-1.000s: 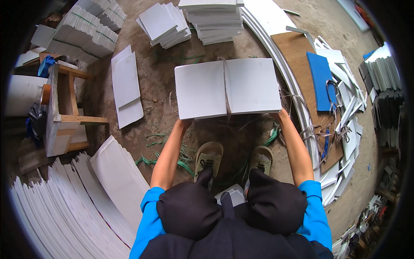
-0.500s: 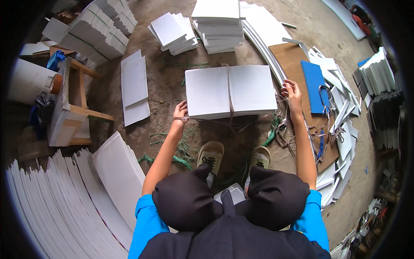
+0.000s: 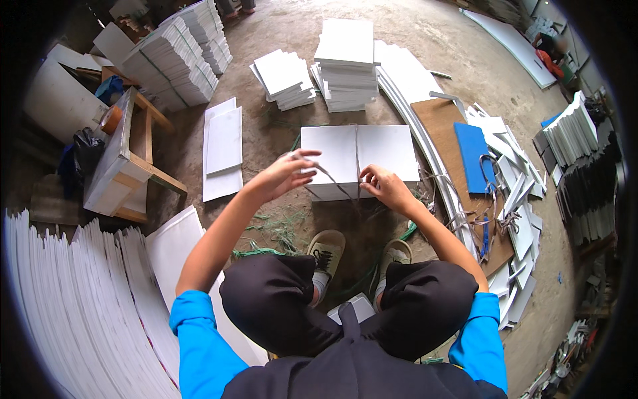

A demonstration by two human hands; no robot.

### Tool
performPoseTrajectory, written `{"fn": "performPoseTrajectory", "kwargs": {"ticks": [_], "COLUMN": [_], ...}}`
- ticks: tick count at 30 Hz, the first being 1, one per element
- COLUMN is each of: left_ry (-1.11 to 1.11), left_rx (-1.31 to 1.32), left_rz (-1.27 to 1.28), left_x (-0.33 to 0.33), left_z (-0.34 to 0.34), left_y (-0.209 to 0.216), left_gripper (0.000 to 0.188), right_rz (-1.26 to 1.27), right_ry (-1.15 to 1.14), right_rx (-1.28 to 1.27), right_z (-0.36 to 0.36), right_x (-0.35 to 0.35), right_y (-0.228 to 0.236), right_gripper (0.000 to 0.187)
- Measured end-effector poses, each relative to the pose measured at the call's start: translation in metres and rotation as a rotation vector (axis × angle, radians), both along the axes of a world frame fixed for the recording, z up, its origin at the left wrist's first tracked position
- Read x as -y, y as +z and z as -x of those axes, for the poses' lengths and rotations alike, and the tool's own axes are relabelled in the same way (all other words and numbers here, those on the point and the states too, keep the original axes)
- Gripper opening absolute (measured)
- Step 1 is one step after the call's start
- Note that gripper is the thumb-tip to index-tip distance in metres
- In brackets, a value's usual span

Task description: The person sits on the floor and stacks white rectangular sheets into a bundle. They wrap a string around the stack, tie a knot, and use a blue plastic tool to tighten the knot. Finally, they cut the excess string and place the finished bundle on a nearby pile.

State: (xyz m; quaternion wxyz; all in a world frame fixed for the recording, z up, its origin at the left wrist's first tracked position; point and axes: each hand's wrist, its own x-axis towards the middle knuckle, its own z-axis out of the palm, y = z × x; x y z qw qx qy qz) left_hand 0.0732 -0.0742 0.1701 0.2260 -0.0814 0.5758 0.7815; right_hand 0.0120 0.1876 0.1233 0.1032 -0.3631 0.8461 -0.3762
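A stack of white sheets (image 3: 392, 143) lies on the floor ahead of my feet. Grey-brown twine (image 3: 357, 143) circles its middle from far side to near side. Over the stack's near left corner, my left hand (image 3: 286, 177) is raised and slightly blurred, with a loose strand running from its fingers down toward the middle of the near edge. At that edge my right hand (image 3: 389, 188) has its fingers bent and pinched on the twine. Whether a knot sits there is too small to tell.
White sheet piles (image 3: 345, 46) stand beyond, with flat white panels (image 3: 224, 149) at left. A wooden frame (image 3: 133, 153) and upright sheets (image 3: 80, 299) are further left. On the right lie a brown board (image 3: 438, 126), a blue panel (image 3: 473, 156) and white offcuts (image 3: 522, 219). Green string (image 3: 282, 233) litters the floor.
Both hands have left the stack's sides and come in toward its near edge. My left hand has risen with the strand; my right has moved left to the twine. The view has tilted up.
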Motion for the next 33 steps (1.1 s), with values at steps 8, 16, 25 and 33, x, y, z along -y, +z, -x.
{"fn": "performPoseTrajectory", "kwargs": {"ticks": [8,16,25,33], "left_ry": [0.062,0.096,-0.099,-0.128], "left_rx": [-0.136,-0.007,-0.474,-0.819], "left_rz": [-0.077,0.158,0.838,0.921], "left_x": [-0.029,-0.021,-0.044,-0.056], "left_z": [0.078,0.097,0.065,0.055], "left_y": [0.037,-0.031,-0.061,-0.06], "left_gripper": [0.023,0.039,0.025,0.036], "right_rz": [-0.039,0.073,0.009,0.03], "right_ry": [-0.194,-0.249,-0.255,-0.207], "right_rx": [-0.151,-0.034,-0.224,-0.168], "right_z": [-0.01,0.019,-0.003,-0.005], "right_x": [0.016,0.012,0.023,0.022], "right_y": [-0.009,-0.013,-0.017,-0.022], "right_gripper": [0.03,0.027,0.05,0.038]}}
